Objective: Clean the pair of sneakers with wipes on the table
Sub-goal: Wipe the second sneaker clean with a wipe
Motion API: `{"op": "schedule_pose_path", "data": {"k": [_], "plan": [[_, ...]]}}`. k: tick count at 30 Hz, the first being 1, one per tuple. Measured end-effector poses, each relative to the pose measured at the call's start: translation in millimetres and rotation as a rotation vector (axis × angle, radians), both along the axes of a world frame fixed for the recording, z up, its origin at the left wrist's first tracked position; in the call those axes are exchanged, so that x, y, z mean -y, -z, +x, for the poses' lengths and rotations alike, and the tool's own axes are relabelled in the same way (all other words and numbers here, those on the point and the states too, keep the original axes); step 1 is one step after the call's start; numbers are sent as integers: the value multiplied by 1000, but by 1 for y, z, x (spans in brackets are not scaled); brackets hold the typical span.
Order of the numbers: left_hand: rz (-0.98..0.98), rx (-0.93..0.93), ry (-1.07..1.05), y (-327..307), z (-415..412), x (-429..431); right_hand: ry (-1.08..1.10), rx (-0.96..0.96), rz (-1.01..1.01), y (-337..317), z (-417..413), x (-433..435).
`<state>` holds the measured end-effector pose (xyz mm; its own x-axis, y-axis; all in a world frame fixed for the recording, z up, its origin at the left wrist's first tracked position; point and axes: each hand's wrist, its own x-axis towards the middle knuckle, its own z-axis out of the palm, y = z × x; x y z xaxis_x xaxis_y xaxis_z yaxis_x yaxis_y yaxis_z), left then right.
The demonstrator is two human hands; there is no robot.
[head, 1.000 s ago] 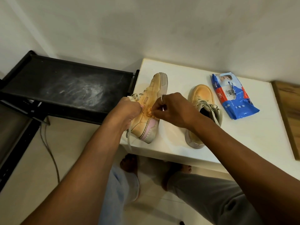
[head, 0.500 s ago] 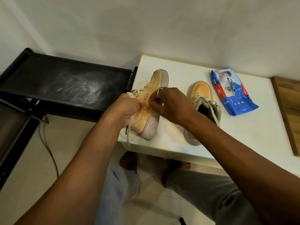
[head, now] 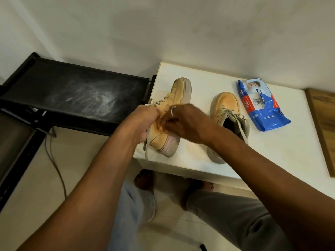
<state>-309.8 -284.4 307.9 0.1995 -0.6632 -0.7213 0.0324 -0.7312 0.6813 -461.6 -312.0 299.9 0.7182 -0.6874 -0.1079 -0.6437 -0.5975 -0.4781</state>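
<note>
Right hand point(head: 186, 124) slid heelward on sneaker point(head: 181, 91) (left hand point(head: 143, 122) gripping).

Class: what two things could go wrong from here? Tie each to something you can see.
1. The left sneaker lies on its side near the table's front corner, its lace hanging over the edge; the left hand and right hand, both gripping it, might pull it off.
2. The wipes pack lies beyond the second sneaker; reaching across could knock that over.

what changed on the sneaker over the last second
Right hand rubbed toward the toe of the tilted sneaker, then back to mid-side. Left hand keeps gripping that sneaker; the other sneaker and wipes pack stayed put.
</note>
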Motion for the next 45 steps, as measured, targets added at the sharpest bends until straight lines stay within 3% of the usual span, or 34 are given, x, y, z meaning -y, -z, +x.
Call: {"op": "schedule_pose_path", "data": {"k": [2, 7, 11, 16, 21, 27, 30, 32, 37, 39, 42, 45], "plan": [[-1, 6, -14, -2, 0, 0, -27, 8, 79, 1, 2, -3], [5, -28, -24, -2, -2, 0, 224, -55, -187, 0, -1, 6], [12, -16, -21, -5, -2, -1, 25, 0, 163, -3, -1, -2], [21, -38, -16, -6, -2, -2, 231, 2, -119, -3, -4, 9], [27, -16, -19, -8, -2, -2, 26, -4, 190, -5, -1, -1], [14, -39, -26, -7, -3, -3, 242, -55, -154, 0, -3, 5], [11, -15, -16, -7, -2, -4, 42, 3, 127, -1, 0, -4], [11, -12, -19, -9, -1, -3, -21, 39, 191, -3, 0, -5], [2, -37, -13, -10, -2, -3, 290, 22, -168, -2, -7, 9], [8, -30, -5, -10, -3, -4, 238, 38, -84, -4, -8, 7], [16, -22, -5, -9, -1, -3, 37, 62, 215, -9, -5, 0], [11, -29, 0, -10, 0, -1, 124, 65, 17, -5, -5, 9]]}}
